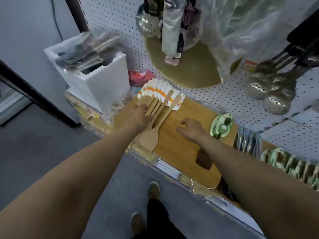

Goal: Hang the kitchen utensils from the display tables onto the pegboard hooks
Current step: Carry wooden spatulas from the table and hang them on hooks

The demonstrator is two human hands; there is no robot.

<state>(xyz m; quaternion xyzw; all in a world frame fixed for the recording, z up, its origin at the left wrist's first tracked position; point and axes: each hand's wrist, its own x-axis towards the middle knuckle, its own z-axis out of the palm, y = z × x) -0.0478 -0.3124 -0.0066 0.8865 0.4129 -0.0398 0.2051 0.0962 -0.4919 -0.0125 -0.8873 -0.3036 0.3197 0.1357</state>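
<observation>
Wooden board (181, 145); left hand (138, 116) flat on spatulas (155, 106); right hand (191, 128) loose, empty

Head cam on me (one view only), wide-angle, looking steeply down and forward: my shoes (154, 191) near, pegboard (215, 95) far.

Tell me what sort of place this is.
Likely a housewares shop aisle: a white pegboard hung with metal skimmers, and carded wooden spatulas piled on a cutting board below.
</observation>
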